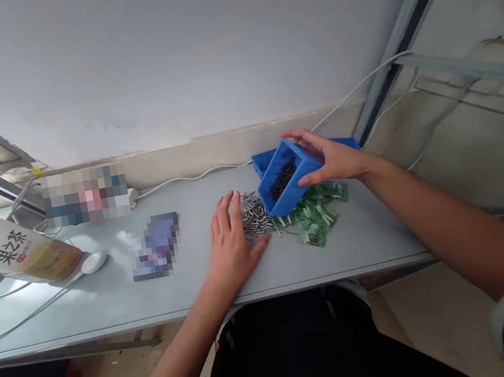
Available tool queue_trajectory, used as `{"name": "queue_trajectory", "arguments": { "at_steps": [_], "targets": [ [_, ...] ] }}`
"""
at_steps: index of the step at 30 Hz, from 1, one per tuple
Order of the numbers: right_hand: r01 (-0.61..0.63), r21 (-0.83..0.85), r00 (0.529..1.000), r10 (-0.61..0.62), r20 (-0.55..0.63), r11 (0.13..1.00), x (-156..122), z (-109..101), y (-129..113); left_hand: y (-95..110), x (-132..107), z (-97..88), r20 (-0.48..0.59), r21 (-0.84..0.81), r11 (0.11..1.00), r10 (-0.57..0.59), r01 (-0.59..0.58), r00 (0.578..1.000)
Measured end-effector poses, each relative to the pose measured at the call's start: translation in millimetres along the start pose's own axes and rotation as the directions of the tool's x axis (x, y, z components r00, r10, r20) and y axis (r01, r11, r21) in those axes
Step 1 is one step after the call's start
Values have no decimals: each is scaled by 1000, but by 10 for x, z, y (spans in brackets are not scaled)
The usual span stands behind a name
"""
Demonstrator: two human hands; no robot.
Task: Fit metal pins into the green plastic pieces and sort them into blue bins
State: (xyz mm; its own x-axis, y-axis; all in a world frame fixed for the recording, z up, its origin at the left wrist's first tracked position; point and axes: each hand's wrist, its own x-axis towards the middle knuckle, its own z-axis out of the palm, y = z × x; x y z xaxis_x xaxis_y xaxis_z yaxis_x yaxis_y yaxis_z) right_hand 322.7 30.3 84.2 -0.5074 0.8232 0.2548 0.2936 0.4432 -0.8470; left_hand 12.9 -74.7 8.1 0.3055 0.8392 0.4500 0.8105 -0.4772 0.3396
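My right hand (324,156) grips a blue plastic bin (286,193) by its back end and tilts it, its open side facing me. Dark screws (283,180) lie inside the bin. Just left of it, a pile of silver metal pins or screws (256,213) is spread on the table. My left hand (229,234) rests flat at the pile's left edge, fingers stretched out and thumb apart. Below and right of the bin lie small green-printed clear bags (313,217) with metal pieces in them. Another blue bin (344,142) stands behind, partly hidden by my right hand and the tilted bin.
A drink bottle (9,251) stands at the left of the grey table (108,311), beside a white round charger (93,262) on a cable. A blurred flat item (155,246) lies left of my hand. A white cable (191,177) runs along the wall. Metal posts frame both sides.
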Motion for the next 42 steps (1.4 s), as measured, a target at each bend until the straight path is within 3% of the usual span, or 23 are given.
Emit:
{"name": "queue_trajectory", "arguments": {
  "at_steps": [14,18,31,42],
  "targets": [
    [31,109,979,-52,199,994,289,392,-198,-64,23,98,122,-49,998,-28,34,992],
    [103,52,979,-110,174,993,363,476,-287,-78,21,118,133,-29,999,-13,17,991],
    [232,-23,928,-214,305,972,526,686,-455,-51,28,112,193,61,998,18,-31,981],
    [258,-98,923,-215,320,961,559,671,-531,-35,41,77,207,27,999,19,-25,978]
  ]
}}
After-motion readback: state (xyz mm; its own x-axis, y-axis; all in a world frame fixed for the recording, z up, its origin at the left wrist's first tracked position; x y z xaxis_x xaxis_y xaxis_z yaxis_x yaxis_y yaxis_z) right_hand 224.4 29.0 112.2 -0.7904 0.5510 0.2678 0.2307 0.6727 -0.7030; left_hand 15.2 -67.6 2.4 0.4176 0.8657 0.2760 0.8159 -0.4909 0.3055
